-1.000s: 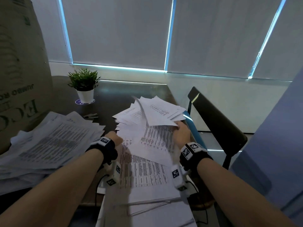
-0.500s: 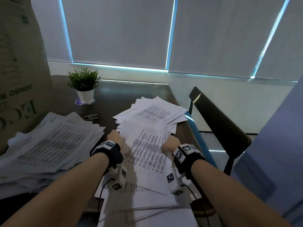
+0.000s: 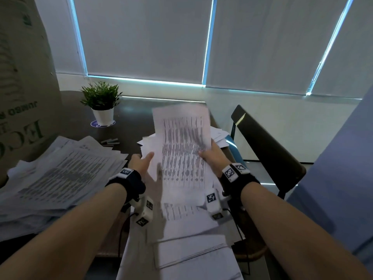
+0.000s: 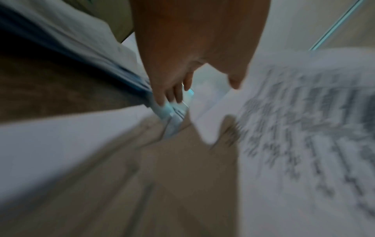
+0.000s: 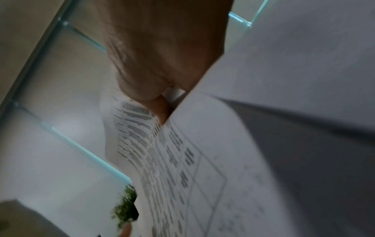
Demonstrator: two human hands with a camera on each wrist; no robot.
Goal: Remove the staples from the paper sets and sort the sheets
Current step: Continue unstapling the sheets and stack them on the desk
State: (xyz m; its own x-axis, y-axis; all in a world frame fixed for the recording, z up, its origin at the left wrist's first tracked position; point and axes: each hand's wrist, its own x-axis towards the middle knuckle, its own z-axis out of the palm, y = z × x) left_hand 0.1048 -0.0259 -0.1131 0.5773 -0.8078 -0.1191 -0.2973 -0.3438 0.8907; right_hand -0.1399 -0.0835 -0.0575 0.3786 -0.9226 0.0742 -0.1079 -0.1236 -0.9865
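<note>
Grey roller blinds (image 3: 145, 35) cover the whole window wall, with thin cold daylight leaking through the gaps and along the white sill (image 3: 252, 93). A dark brown table (image 3: 133, 116) carries a small potted plant (image 3: 101, 102) in a white pot on a blue coaster. A big cardboard box (image 3: 22, 77) stands at the left. A black chair (image 3: 268, 142) sits at the table's right, beside a blue panel (image 3: 343, 178). The room is dim.
</note>
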